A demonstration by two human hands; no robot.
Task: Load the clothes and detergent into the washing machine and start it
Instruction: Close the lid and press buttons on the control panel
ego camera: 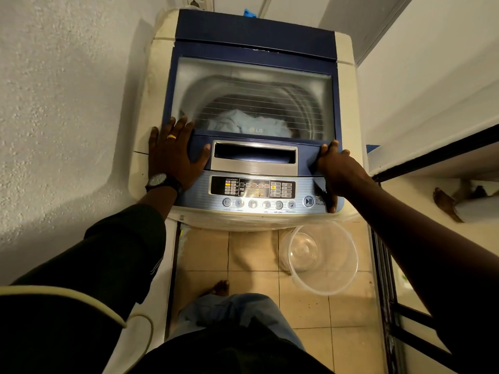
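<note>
A top-loading washing machine (344, 49) with a blue lid (253, 63) stands in front of me. The lid is down, and through its clear window light blue clothes (243, 122) show in the drum. My left hand (175, 155) lies flat on the lid's front left corner, fingers spread, with a ring and a wristwatch. My right hand (333, 168) rests on the lid's front right corner, its thumb reaching down over the control panel (253, 193) beside the start/pause button (308, 201). Several panel lights glow orange.
A clear plastic bowl (324, 257) sits on the tiled floor (251, 265) at the machine's front right. A textured white wall (67, 103) is close on the left. A dark-framed door (391, 279) stands on the right. My bare foot (220, 288) is on the tiles.
</note>
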